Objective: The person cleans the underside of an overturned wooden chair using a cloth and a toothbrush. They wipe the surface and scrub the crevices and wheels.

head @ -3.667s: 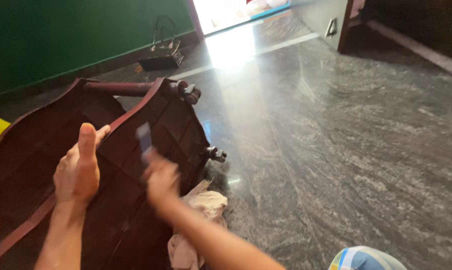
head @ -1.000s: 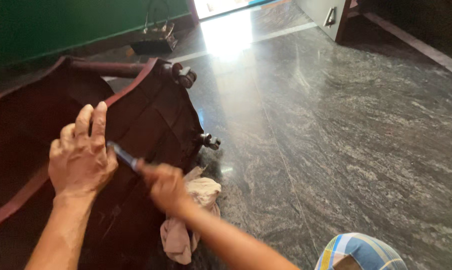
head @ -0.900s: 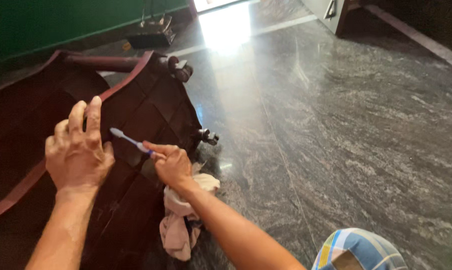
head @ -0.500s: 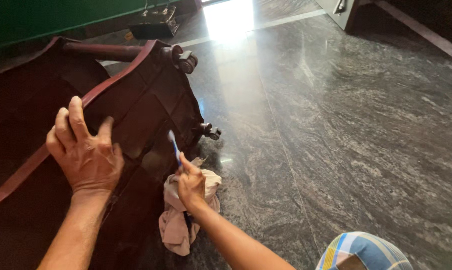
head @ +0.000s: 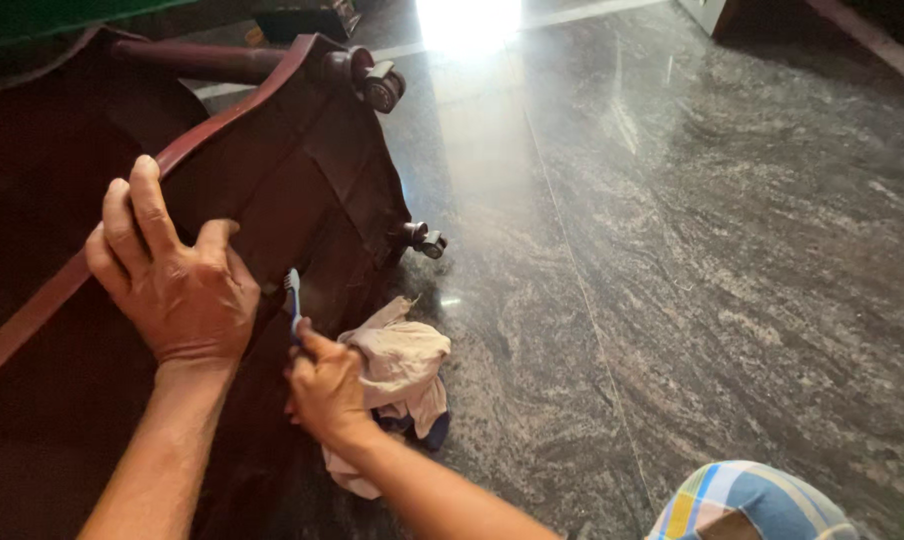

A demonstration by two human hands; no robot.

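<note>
A dark maroon wheeled suitcase [head: 302, 180] lies on its side on the stone floor, at the left of the head view. My left hand [head: 172, 285] presses flat on its upper face, fingers spread over a lighter maroon trim strip. My right hand [head: 324, 385] grips a blue toothbrush [head: 293, 300] with its bristle end up against the suitcase's side wall. A crumpled beige rag [head: 402, 365] lies on the floor just right of my right hand.
Two caster wheels [head: 382, 88] [head: 424, 242] stick out from the suitcase's end. The polished grey stone floor [head: 732, 250] stretches to the right, with sun glare at the top. A checked cloth [head: 752, 500] shows at the bottom right. A green wall runs along the top left.
My right hand has dropped from the suitcase's top face to its side wall, turning the toothbrush upright. My left hand stayed pressed on top. The view has moved closer.
</note>
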